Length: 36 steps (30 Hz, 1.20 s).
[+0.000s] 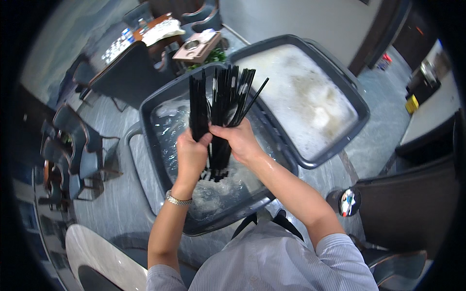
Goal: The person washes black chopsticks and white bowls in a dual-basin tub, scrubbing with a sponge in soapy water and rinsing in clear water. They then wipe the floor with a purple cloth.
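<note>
A thick bundle of black chopsticks (222, 91) is held between my two hands, above a dark grey plastic tub (145, 109) of water. My left hand (193, 149) grips the left portion, with its thumb across the front. Around the right portion closes my right hand (240, 140), its thumb meeting the middle of the bundle. The upper ends fan out, and one stick leans away to the right. At their lower ends the sticks reach the water (211, 198), which looks stirred and splashing there. My fingers behind the bundle are hidden.
Beside the water, to the right, stands a second grey tub (358, 118) filled with white suds (269, 80). A grey handle (136, 171) sticks out at left. Chairs (85, 160), a round-cornered pale table (98, 251) and a small waste bin (349, 202) stand around.
</note>
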Each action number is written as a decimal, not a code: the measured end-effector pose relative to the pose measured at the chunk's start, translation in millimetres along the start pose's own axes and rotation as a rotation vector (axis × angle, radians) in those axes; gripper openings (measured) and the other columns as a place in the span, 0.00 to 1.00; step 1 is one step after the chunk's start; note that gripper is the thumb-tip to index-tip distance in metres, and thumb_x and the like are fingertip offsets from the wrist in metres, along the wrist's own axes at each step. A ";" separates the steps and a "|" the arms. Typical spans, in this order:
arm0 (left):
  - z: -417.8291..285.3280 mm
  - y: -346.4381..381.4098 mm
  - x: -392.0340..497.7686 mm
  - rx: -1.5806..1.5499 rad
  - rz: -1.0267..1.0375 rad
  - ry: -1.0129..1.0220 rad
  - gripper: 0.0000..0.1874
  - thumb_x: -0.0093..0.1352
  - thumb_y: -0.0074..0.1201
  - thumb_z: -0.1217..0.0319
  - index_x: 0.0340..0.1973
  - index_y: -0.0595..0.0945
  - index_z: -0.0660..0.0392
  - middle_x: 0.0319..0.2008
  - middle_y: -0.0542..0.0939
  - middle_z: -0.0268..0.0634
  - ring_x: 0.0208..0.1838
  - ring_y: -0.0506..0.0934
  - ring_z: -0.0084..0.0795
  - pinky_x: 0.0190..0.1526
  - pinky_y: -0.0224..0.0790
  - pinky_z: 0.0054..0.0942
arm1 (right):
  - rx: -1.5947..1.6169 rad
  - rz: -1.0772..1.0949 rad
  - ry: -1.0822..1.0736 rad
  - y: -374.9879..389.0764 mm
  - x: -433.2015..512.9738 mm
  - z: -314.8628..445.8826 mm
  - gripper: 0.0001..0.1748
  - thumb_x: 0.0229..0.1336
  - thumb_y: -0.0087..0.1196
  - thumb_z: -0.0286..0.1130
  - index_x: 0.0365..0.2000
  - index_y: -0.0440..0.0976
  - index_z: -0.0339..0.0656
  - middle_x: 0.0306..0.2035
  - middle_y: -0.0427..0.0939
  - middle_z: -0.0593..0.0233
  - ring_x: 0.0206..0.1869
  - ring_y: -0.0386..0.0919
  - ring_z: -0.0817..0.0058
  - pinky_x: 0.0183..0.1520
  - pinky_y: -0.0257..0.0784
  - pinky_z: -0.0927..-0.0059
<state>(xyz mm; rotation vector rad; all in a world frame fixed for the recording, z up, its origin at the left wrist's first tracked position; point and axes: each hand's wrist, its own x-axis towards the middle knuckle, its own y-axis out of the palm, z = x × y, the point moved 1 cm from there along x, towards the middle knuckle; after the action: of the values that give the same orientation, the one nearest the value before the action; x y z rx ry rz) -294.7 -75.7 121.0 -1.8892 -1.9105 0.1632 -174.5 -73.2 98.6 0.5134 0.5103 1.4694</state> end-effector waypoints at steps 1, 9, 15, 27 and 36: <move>-19.6 6.1 1.3 0.080 0.010 0.097 0.12 0.56 0.52 0.79 0.37 0.78 0.64 0.27 0.80 0.47 0.32 0.79 0.35 0.36 0.68 0.28 | 0.042 -0.026 -0.028 -2.1 -4.6 16.7 0.14 0.42 0.55 0.15 0.34 0.72 0.34 0.32 0.76 0.68 0.34 0.74 0.79 0.40 0.69 0.76; -206.9 191.7 -46.1 0.313 0.318 0.592 0.13 0.54 0.47 0.80 0.35 0.75 0.63 0.28 0.76 0.54 0.33 0.74 0.55 0.34 0.66 0.45 | 0.207 -0.476 -0.442 -147.4 -111.5 176.8 0.16 0.43 0.52 0.16 0.37 0.72 0.33 0.35 0.76 0.63 0.37 0.74 0.73 0.43 0.70 0.73; -176.2 384.8 -196.7 0.270 0.645 0.714 0.07 0.54 0.47 0.74 0.29 0.74 0.62 0.26 0.77 0.48 0.33 0.77 0.46 0.36 0.68 0.40 | 0.446 -0.711 -0.468 -345.0 -270.2 140.4 0.15 0.54 0.42 0.29 0.40 0.70 0.30 0.43 0.73 0.54 0.46 0.72 0.67 0.52 0.67 0.66; 36.7 430.5 -201.4 0.782 0.557 0.485 0.15 0.53 0.47 0.78 0.38 0.75 0.60 0.28 0.77 0.45 0.34 0.76 0.42 0.37 0.67 0.37 | 0.768 -0.814 -0.061 -417.4 -192.6 -45.7 0.17 0.40 0.48 0.19 0.37 0.71 0.34 0.35 0.74 0.62 0.37 0.75 0.70 0.43 0.72 0.68; 122.3 409.6 -130.5 0.554 0.238 0.128 0.12 0.60 0.43 0.75 0.39 0.73 0.60 0.31 0.76 0.50 0.37 0.75 0.47 0.39 0.66 0.40 | 0.541 -0.641 0.160 -408.6 -80.0 -110.7 0.18 0.44 0.49 0.17 0.41 0.70 0.34 0.36 0.75 0.61 0.37 0.75 0.69 0.41 0.72 0.68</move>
<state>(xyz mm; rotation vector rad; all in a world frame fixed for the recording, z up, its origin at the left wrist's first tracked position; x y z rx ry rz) 29.9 -152.1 -176.4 -1.6822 -1.3659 0.5670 77.9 -166.4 -237.8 0.5818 1.1011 0.7480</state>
